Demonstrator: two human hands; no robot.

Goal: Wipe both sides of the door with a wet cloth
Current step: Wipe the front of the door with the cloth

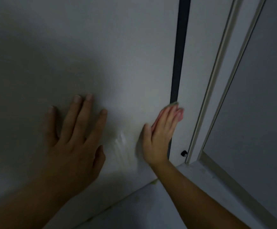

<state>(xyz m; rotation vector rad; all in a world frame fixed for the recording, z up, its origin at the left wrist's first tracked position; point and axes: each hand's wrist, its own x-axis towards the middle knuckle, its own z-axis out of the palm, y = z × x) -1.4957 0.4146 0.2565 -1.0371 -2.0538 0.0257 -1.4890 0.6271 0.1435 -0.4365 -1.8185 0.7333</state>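
A plain white door (118, 55) fills most of the head view, dim on its left side. My left hand (75, 134) lies flat on it with fingers spread. My right hand (161, 134), blurred, presses a pink cloth (180, 113) against the door's lower right, close to the door's right edge. Only the cloth's upper edge shows past my straight fingertips. Faint wet streaks (121, 146) mark the door between my two hands.
A dark vertical gap (180, 47) runs along the door's right edge. Right of it stand the white door frame (217, 80) and a grey wall (258, 96). A small black stopper (183, 153) sits near the frame's foot. Pale floor (151, 209) lies below.
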